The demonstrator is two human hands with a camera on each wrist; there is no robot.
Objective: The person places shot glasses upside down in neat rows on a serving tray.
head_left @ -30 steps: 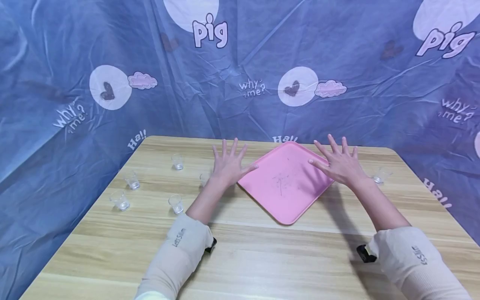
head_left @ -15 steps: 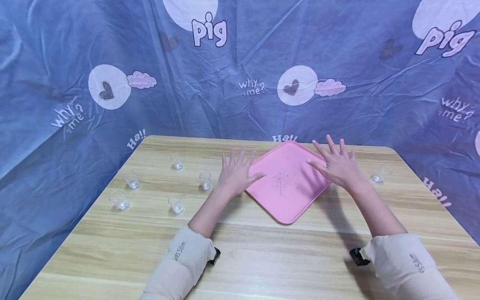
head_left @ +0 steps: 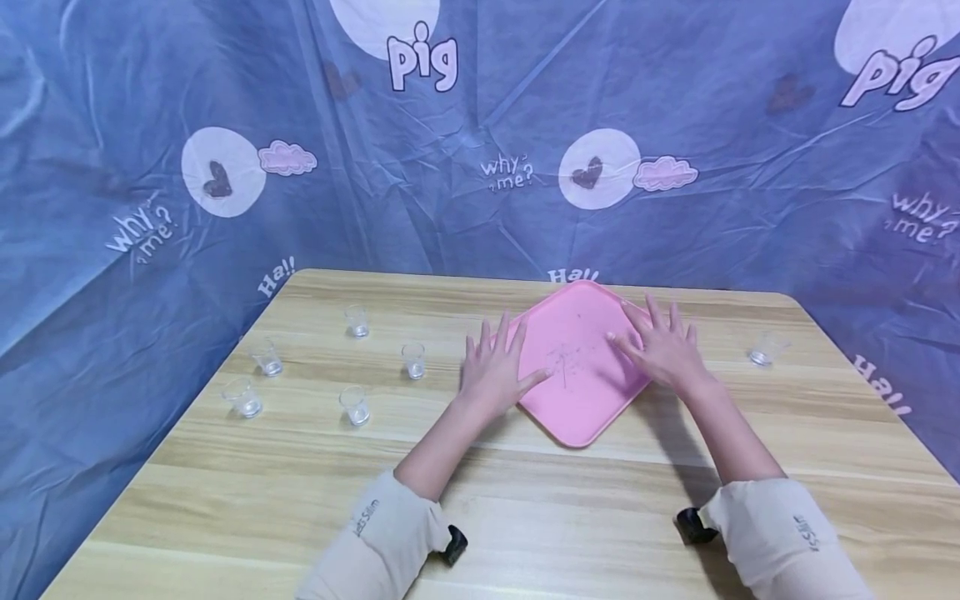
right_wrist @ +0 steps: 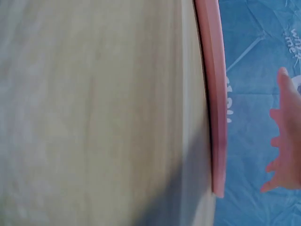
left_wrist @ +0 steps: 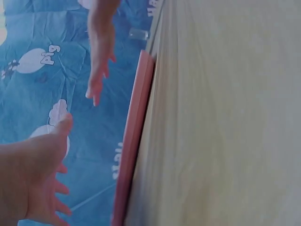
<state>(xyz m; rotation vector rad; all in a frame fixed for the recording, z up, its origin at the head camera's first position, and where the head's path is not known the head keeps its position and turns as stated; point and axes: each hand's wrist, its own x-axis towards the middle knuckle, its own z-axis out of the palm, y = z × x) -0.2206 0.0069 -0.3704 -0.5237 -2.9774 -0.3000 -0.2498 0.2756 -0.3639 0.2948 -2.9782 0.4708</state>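
A pink square tray [head_left: 573, 408] lies on the wooden table, one corner turned toward me. My left hand [head_left: 489, 375] is over its left corner in the head view, fingers spread and holding nothing. Over the right corner is my right hand [head_left: 663, 350], also with spread fingers and nothing in it. From the left wrist, the tray's rim [left_wrist: 134, 136] shows edge-on, with the left hand [left_wrist: 37, 174] and right hand [left_wrist: 101, 52] raised above it. The right wrist view likewise has a gap between the right hand [right_wrist: 289, 136] and the rim [right_wrist: 216, 103].
Several small clear cups stand left of the tray, the closest [head_left: 413, 361] near my left hand and another [head_left: 355, 406] nearer me. One more clear cup [head_left: 763, 350] is at the right. A blue printed cloth [head_left: 450, 217] hangs behind the wooden table [head_left: 555, 517].
My left hand has moved right and toward me, from beside the tray to over its left corner. My right hand has shifted slightly left and toward me. The tray stays put.
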